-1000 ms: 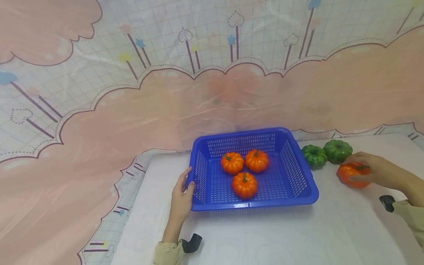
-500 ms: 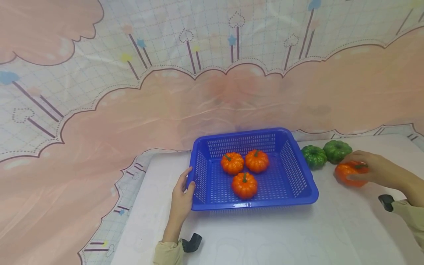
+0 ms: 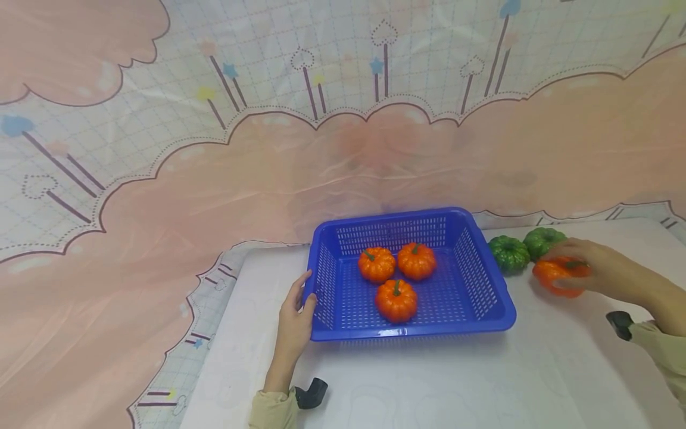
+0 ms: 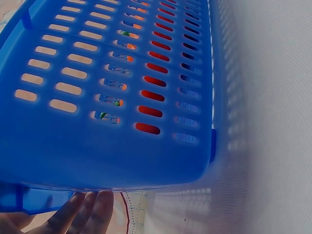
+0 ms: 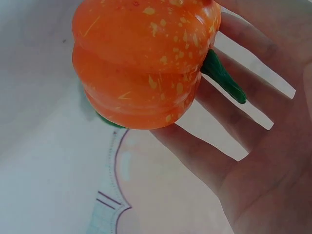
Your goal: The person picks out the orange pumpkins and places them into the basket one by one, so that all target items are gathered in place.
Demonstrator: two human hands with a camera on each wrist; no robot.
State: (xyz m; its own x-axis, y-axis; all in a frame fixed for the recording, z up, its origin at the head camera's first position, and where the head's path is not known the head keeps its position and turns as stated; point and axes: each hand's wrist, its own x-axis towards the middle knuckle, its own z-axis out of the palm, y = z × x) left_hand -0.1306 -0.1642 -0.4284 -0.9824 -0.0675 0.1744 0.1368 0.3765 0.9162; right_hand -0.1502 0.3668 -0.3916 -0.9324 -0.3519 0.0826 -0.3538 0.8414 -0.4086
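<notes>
My left hand [image 3: 294,322] holds the left rim of a blue plastic basket [image 3: 455,326], thumb on the near side; in the left wrist view its fingers [image 4: 92,212] show below the slotted basket wall [image 4: 122,156]. Inside the basket sit three small orange pumpkins, the front one [image 3: 396,301] nearest me. To the right of the basket my right hand [image 3: 611,271] grips another orange pumpkin [image 3: 557,277] between thumb and fingers. The right wrist view shows that speckled pumpkin [image 5: 146,63] close up, its green stem [image 5: 224,77] pointing toward the palm.
Two green pumpkins, one darker [image 3: 508,254] and one partly behind my right hand [image 3: 541,240], stand just right of the basket. The white table [image 3: 429,387] meets a cloud-patterned cloth backdrop [image 3: 343,173] behind the basket.
My right hand has shifted slightly left with the orange pumpkin, which now appears more tilted and closer to the green ones. The left hand and basket stay where they were.
</notes>
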